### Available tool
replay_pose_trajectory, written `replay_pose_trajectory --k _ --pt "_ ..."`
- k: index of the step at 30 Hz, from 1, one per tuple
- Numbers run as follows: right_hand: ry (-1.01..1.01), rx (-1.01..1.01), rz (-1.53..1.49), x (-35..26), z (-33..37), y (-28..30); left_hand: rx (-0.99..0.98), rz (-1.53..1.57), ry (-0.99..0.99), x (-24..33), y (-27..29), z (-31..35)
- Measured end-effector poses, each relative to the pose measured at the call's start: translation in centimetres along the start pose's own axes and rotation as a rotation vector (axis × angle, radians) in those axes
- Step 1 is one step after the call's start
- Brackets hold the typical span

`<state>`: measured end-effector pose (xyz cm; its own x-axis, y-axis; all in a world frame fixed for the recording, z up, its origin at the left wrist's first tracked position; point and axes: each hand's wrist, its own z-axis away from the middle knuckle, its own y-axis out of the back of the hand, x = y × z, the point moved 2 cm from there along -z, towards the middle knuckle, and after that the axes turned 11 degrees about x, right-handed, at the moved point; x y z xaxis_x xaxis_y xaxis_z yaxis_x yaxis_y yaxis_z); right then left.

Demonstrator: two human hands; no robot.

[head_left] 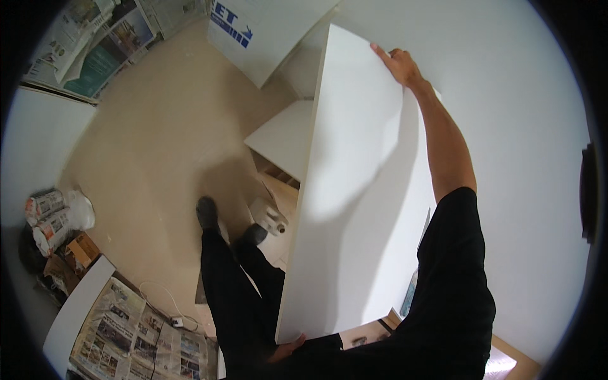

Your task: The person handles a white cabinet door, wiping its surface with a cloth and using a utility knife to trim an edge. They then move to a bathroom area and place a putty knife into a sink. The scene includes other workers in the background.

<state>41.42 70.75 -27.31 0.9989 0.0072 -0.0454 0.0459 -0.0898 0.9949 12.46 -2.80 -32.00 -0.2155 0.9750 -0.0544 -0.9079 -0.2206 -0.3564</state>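
A long white panel (pixel 354 177) stands in front of me, tilted, beside the pale wall. My right hand (pixel 399 65) grips its far top edge, with the arm stretched out along the panel's right side. Down at the near lower corner, my left hand (pixel 288 349) holds the panel's bottom edge; only some of its fingers show, the rest being dark or hidden. The panel's left edge passes in front of a lower white-topped wooden unit (pixel 278 140).
Beside my feet on the beige floor stands a whitish jug (pixel 269 217). A white board with blue print (pixel 253 38) leans behind the panel. Newspaper (pixel 126 329) covers a surface at lower left, near a white cable (pixel 166 292). Wrapped bundles (pixel 50 218) and an open cardboard box (pixel 82 250) lie at left.
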Motion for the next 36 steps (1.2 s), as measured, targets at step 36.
replay_pose_trajectory --k 36 --pt "-1.791 0.731 0.146 -18.3 66.1 41.2 -0.115 -1.045 -1.331 71.7 -5.5 29.7"
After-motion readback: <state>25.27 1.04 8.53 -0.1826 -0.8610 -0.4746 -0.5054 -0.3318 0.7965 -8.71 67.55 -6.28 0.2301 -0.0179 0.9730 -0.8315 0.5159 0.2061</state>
